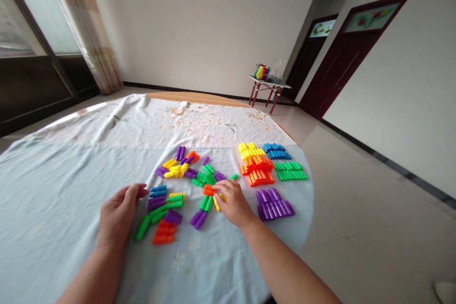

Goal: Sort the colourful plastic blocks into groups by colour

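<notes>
My right hand (231,201) is closed on an orange piece (209,190) at the middle of the loose pile, its fingertips against the piece. Below that piece lie green pieces (205,203) and purple pieces (198,219); yellow pieces (218,202) show under my fingers. My left hand (121,209) is at the left of the pile, thumb and fingers together near blue pieces (158,191); whether anything is between its fingertips is too small to tell. Toward me lie orange pieces (165,232) and a green piece (143,227).
Sorted by colour at the right are yellow (251,150), orange (258,171), blue (277,151), green (291,171) and purple (274,204) stacks. They sit on a cloth-covered table (89,171). A small table (269,83) with bags stands by the far wall.
</notes>
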{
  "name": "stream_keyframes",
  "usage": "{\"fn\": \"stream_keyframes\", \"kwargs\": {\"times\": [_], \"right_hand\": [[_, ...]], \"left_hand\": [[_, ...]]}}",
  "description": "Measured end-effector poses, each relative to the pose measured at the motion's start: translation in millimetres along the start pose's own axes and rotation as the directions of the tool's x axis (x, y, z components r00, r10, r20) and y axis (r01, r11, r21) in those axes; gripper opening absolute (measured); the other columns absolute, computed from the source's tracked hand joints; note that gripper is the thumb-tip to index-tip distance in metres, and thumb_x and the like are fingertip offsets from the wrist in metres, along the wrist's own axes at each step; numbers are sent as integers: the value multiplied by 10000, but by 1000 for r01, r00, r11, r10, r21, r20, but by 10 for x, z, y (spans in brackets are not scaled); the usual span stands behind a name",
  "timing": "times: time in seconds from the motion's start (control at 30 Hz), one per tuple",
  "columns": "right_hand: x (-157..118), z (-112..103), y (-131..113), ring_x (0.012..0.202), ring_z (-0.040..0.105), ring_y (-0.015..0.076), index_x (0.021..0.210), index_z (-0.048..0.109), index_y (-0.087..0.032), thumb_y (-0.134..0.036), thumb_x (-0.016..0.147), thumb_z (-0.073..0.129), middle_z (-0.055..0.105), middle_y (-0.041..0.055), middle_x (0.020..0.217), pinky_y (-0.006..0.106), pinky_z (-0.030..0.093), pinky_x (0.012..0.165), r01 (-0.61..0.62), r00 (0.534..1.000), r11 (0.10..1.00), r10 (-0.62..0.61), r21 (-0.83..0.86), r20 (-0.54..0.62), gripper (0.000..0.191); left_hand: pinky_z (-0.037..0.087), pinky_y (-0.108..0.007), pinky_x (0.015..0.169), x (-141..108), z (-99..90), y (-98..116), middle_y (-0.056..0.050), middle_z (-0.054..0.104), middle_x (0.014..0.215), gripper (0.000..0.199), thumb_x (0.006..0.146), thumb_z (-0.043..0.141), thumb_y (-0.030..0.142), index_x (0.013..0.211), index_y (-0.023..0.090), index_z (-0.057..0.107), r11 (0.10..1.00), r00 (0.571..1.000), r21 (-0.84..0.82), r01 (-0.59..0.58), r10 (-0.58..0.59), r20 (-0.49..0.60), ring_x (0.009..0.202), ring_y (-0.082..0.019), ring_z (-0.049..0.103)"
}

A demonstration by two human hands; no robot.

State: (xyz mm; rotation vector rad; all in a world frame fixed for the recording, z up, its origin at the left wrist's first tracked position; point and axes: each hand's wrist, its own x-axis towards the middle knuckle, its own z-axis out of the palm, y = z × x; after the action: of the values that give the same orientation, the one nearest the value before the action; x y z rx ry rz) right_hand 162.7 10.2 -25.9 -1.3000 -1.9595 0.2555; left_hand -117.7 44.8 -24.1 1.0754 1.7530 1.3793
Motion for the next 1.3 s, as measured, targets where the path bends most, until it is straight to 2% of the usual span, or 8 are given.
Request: {"fn": "stream_keyframes", "kwargs": {"times": [0.2,0.37,0.6,0.7,0.8,1.0,1.17,1.3], "right_hand": [[-2,66,31,1035,530,220,1108,613,-184,-178,832,559,637,73,1081,396,397,937,-25,1000,997,26,-72,16,281],[8,81,8,992,544,211,1094,620,-198,-202,819,586,647,56,1009,386,403,912,-61,998,993,64,-102,26,277],[-11,80,-27,976,547,200,1086,626,-213,-187,783,642,624,48,981,369,412,908,-60,998,998,60,-5,31,304],[-10,38,-1,972,555,180,1032,639,-199,-135,836,549,626,51,975,340,433,901,-56,998,994,56,98,8,225],[17,-51,59,936,581,156,1011,641,-195,-82,867,447,636,51,962,307,464,870,-58,998,982,63,180,-24,266],[97,-223,107,912,599,169,960,664,-200,-104,849,496,659,42,911,319,475,854,-77,996,990,80,115,-29,223],[96,-215,37,932,601,171,962,669,-203,-124,814,573,664,48,947,323,463,875,-65,998,993,64,101,13,193],[65,-164,20,984,586,187,999,662,-203,-145,788,633,668,47,985,346,429,908,-61,993,996,53,68,109,221]], "left_hand": [[459,-295,614,-20,4,22,-25,660,699,401,690,537,552,839,205,671,1000,1000,-8,0,0,-4,684,-182,564],[467,-349,661,-98,2,143,-18,665,729,328,692,524,580,772,295,666,999,999,44,17,-15,-32,718,-210,564],[481,-381,694,-107,7,140,-28,658,740,334,699,512,605,773,311,653,999,1000,39,10,-9,-17,761,-229,583],[470,-333,664,-91,0,111,-21,656,729,327,720,503,587,785,303,651,1000,1000,31,-6,7,-8,737,-200,564],[456,-314,647,-67,-4,82,-19,656,721,311,732,506,557,790,290,653,999,1000,32,1,-1,3,722,-189,552],[468,-329,706,-17,-2,27,-27,662,723,311,732,514,528,813,266,661,1000,1000,23,-4,4,-2,748,-202,577],[472,-335,688,-36,-9,73,-37,664,715,346,718,517,514,830,222,666,1000,1000,31,-4,4,-1,738,-207,576],[461,-305,665,-42,-11,78,-23,665,705,338,714,532,504,834,219,667,1000,1000,29,0,0,-1,727,-189,572]]}}
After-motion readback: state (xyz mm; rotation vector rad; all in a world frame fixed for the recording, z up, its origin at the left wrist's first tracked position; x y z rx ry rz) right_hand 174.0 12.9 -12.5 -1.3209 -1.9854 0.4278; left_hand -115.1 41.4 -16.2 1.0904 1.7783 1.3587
